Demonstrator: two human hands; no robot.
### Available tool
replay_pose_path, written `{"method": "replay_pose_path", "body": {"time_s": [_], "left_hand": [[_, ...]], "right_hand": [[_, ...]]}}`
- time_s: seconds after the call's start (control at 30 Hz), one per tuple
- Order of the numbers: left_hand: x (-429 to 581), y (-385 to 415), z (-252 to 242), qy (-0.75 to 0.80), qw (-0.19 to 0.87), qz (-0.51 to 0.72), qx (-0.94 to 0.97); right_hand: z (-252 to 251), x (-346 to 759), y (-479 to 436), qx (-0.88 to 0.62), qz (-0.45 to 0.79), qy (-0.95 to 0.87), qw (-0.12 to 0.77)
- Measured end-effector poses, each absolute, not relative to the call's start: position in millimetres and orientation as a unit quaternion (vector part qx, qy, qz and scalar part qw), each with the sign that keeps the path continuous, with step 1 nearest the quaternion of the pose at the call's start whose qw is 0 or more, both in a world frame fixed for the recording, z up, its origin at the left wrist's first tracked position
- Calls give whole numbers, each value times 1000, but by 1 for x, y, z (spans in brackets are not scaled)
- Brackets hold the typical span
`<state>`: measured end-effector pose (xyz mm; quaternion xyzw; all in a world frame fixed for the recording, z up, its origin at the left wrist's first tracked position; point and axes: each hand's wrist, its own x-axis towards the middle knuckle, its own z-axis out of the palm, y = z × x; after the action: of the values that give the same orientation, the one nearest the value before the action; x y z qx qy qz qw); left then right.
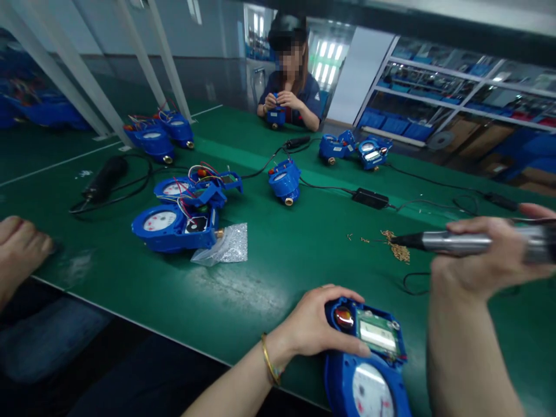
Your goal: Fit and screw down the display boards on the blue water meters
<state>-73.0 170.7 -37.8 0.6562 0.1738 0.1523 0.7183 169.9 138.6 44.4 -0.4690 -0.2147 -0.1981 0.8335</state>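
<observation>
My left hand [315, 324] grips a blue water meter [369, 353] near the table's front edge. Its housing is open and shows a green circuit board with a small display, a dark reddish round part, and a white dial below. In my right hand [486, 249] is an electric screwdriver [456, 240] with a silver body and black nose, held level and pointing left. The tip reaches the small pile of brass-coloured screws [398, 250] on the green table. Whether a screw sits on the tip is too small to tell.
Blue meters with loose wires [160, 223] stand left of centre beside a bubble-wrap bag [232, 243]. One more meter [284, 180] stands mid-table. A black cable with an adapter [370, 198] crosses behind. Another person's hand [21, 249] rests far left; a co-worker [289, 87] sits opposite, holding a meter.
</observation>
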Motion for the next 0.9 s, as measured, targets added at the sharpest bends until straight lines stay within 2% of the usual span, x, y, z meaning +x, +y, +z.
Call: {"method": "replay_pose_path", "body": {"time_s": [0.2,0.37,0.5,0.63,0.77,0.9], "left_hand": [[-70,181,-35,173,715,112,668],[-76,184,-40,137,739,87,654],[-76,187,-45,115,775,118,610],[-60,198,-46,228,729,193,616],[-40,214,-43,310,637,299,639],[-33,219,-37,285,615,301,671]], "right_hand": [[-12,198,186,-483,-161,-201,837],[-24,205,196,-491,-146,-182,839],[-12,203,192,-488,-140,-165,846],[15,190,178,-467,-115,-152,864],[43,165,156,-445,6,-149,883],[60,141,142,-425,98,-149,888]]}}
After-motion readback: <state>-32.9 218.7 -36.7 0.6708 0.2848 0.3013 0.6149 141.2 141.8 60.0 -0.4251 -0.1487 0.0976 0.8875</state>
